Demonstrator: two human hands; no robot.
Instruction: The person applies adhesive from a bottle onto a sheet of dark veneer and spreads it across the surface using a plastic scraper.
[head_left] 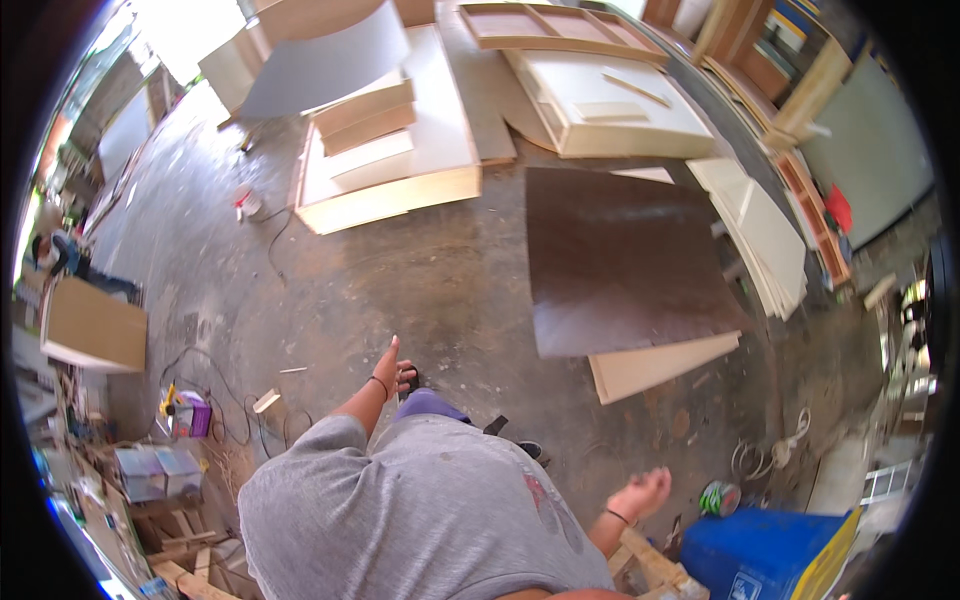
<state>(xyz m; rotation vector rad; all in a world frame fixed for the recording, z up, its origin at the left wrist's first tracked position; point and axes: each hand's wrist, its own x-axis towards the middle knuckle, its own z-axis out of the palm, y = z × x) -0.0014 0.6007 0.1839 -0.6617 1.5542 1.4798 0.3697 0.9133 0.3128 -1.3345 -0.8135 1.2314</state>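
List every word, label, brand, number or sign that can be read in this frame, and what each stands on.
No word or number reads clearly. The marks that show:
Blue bin: a white label with a pictogram; any lettering is too small to read.
Grey shirt: a reddish print, slanted and blurred, not readable.
Round container: coloured sides, too small and blurred.
White bucket: a red patch, too blurred to tell whether it is text.
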